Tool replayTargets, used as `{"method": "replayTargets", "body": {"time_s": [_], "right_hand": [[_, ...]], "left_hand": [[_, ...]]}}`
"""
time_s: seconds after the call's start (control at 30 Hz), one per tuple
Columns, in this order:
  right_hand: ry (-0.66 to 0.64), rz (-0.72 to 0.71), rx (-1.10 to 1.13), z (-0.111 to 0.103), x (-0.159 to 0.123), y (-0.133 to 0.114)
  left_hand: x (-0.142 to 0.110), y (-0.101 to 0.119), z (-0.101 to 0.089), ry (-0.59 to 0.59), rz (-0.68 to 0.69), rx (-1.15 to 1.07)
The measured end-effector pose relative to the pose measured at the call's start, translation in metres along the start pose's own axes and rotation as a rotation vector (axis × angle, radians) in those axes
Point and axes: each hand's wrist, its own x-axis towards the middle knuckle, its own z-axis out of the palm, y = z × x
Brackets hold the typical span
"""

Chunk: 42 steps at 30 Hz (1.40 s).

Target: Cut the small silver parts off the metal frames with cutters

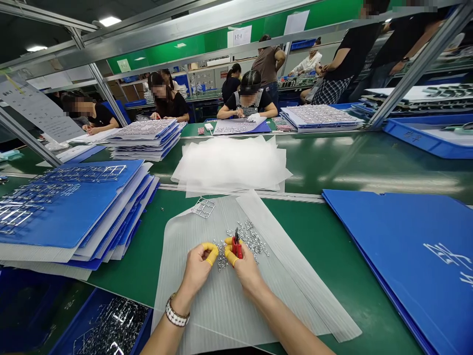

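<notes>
Green counter [295, 217], white sheet [192, 301] before you. Loose silvery pieces [254, 239] heaped mid-sheet, apparently done; one gridded frame [204, 208] at far edge, likely remaining. Your right grip [244, 268] closed round red-handled cutters [238, 249]; left grip [197, 266] curled beside pieces, cannot tell how closed or holding what.

- The right hand [244, 268] holds red cutters [239, 251].
- The left hand [198, 266], with yellow fingertip covers [211, 255], is near it.
- Small silver parts [254, 240] lie on a white sheet [218, 308] upon the green bench [295, 217].
- A silver frame [204, 208] lies at the sheet's far edge.
</notes>
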Motion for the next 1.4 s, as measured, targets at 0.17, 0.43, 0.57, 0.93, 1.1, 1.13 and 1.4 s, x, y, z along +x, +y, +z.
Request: {"method": "replayTargets", "body": {"time_s": [0.17, 0.43, 0.57, 0.93, 1.1, 1.13, 1.4], "right_hand": [[0.004, -0.071, -0.253, -0.011, 0.005, 0.005], [-0.146, -0.342, -1.022, -0.009, 0.000, -0.007], [-0.385, -0.370, -1.188, 0.025, -0.002, -0.009], [-0.508, -0.555, -1.449, 0.060, 0.026, 0.000], [-0.540, -0.557, -1.479, 0.064, 0.027, 0.002], [-0.550, -0.556, -1.478, 0.065, 0.028, 0.002], [-0.596, -0.518, -1.358, 0.067, 0.033, -0.007]], "left_hand": [[0.002, 0.006, 0.001, 0.009, 0.063, 0.133], [-0.010, 0.006, -0.073, 0.133, 0.069, 0.434], [-0.030, 0.000, -0.075, 0.083, 0.101, 0.551], [-0.040, -0.029, -0.049, 0.113, 0.257, 0.852], [-0.046, -0.033, -0.052, 0.060, 0.353, 0.878], [-0.048, -0.034, -0.052, 0.056, 0.369, 0.898], [-0.052, -0.045, -0.049, 0.064, 0.484, 0.874]]}}
